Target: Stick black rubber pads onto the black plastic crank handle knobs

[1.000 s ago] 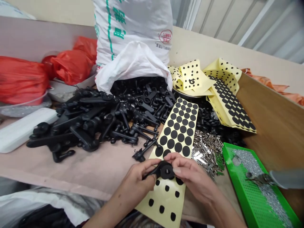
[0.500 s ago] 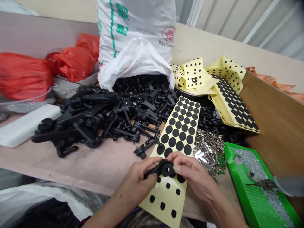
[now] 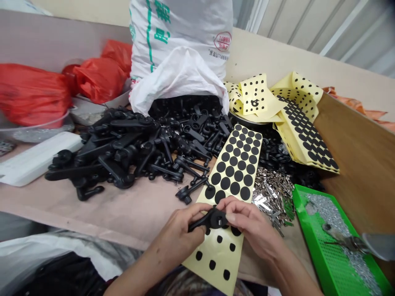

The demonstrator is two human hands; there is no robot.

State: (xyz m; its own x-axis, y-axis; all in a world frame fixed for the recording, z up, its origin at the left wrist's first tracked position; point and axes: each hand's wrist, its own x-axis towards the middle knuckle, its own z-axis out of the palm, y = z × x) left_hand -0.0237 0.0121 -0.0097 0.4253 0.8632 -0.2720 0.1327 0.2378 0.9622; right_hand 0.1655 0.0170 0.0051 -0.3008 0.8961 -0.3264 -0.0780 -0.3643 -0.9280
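Observation:
Between my two hands is a black plastic crank handle [image 3: 218, 219], its round end turned up and showing a small metal bit at the centre. My left hand [image 3: 177, 230] is closed around its arm, thumb on the near side. On the right edge of the round end, the fingertips of my right hand [image 3: 251, 222] are pinched; whether a sticker is also between them I cannot tell. Under both hands lies a yellow backing sheet [image 3: 206, 265] with round black stickers on its far part and small black dots near me.
A heap of black crank handles [image 3: 123, 144] spills from a white sack [image 3: 182, 74]. Metal clips [image 3: 273, 195] lie right of the sheet, beside a green tray [image 3: 311, 242] holding small metal parts and a tool. More sticker sheets [image 3: 305, 123] and red bags [image 3: 33, 92] stand further back.
The whole view has shifted slightly. Both hands keep the crank handle in nearly the same place and grip over the sheet.

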